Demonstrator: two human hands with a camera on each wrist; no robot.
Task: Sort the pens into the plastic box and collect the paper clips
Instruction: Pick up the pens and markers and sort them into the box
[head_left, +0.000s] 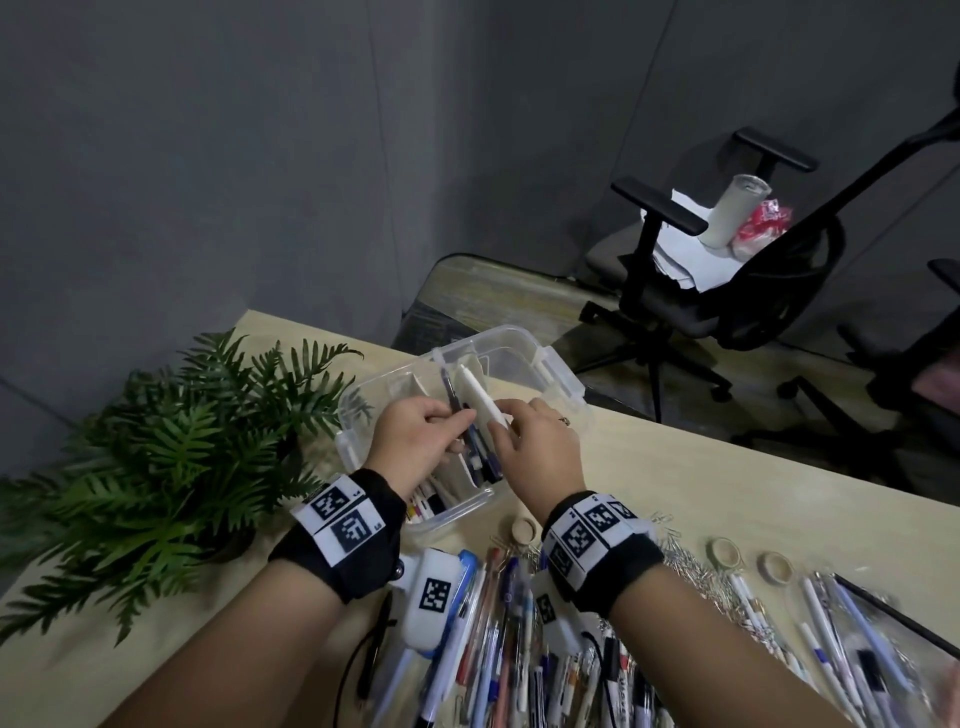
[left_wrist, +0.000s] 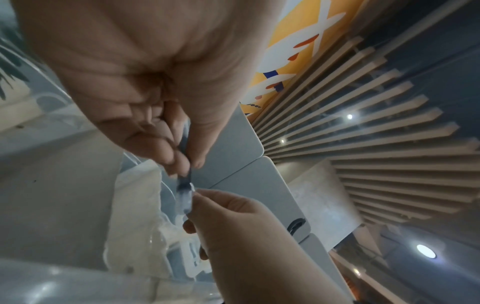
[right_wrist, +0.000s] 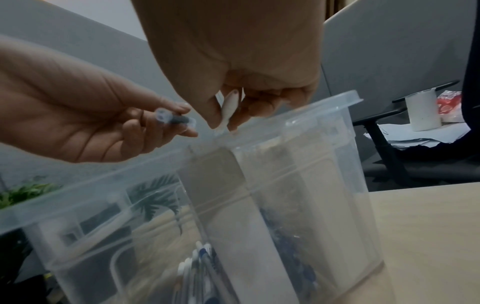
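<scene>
A clear plastic box (head_left: 563, 382) with dividers stands on the wooden desk, with several pens lying in its compartments. Over it my left hand (head_left: 415, 441) pinches a dark pen (head_left: 451, 397) with a clear barrel (right_wrist: 171, 118). My right hand (head_left: 535, 447) pinches a white pen (head_left: 480, 397) beside it (right_wrist: 228, 107). Both pens slant up over the box. A heap of loose pens (head_left: 498, 660) covers the near desk, and a pile of silver paper clips (head_left: 691, 564) lies to the right of my right wrist.
A green fern (head_left: 171, 462) stands left of the box. Small tape rolls (head_left: 727, 552) and more pens (head_left: 852, 639) lie at the right. A white device with a marker (head_left: 434, 597) sits by my left wrist. Office chairs (head_left: 727, 270) stand beyond the desk.
</scene>
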